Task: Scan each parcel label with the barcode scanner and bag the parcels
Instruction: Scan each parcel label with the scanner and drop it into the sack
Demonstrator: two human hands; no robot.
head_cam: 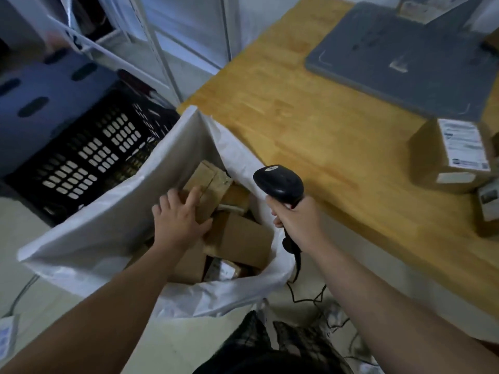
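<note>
Inside the white plastic bag point(89, 238), which stands open-mouthed on the floor, several cardboard parcels point(240, 238) are heaped at odd angles. On the uppermost one, a small brown parcel point(209, 179) tilted toward the far side of the bag, the left hand point(178, 220) is laid with fingers extended and spread. Nothing is clasped; the palm merely rests on the cardboard.

Just right of the bag's rim, a black barcode scanner point(279, 183) is held upright by the right hand point(297, 222), whose fingers are wrapped round the handle. The scanner's head is turned toward the bag, and its cable point(297, 261) is trailed down toward the floor at the bag's near right corner.

Right of the bag a wooden table point(310, 117) is seen, close against the bag's edge. On it — well apart from the bag — a labelled parcel point(445, 157) is set just beside a grey platform point(405, 63). Left of the bag, a black lattice crate point(89, 149) is stood just beside its wall.
</note>
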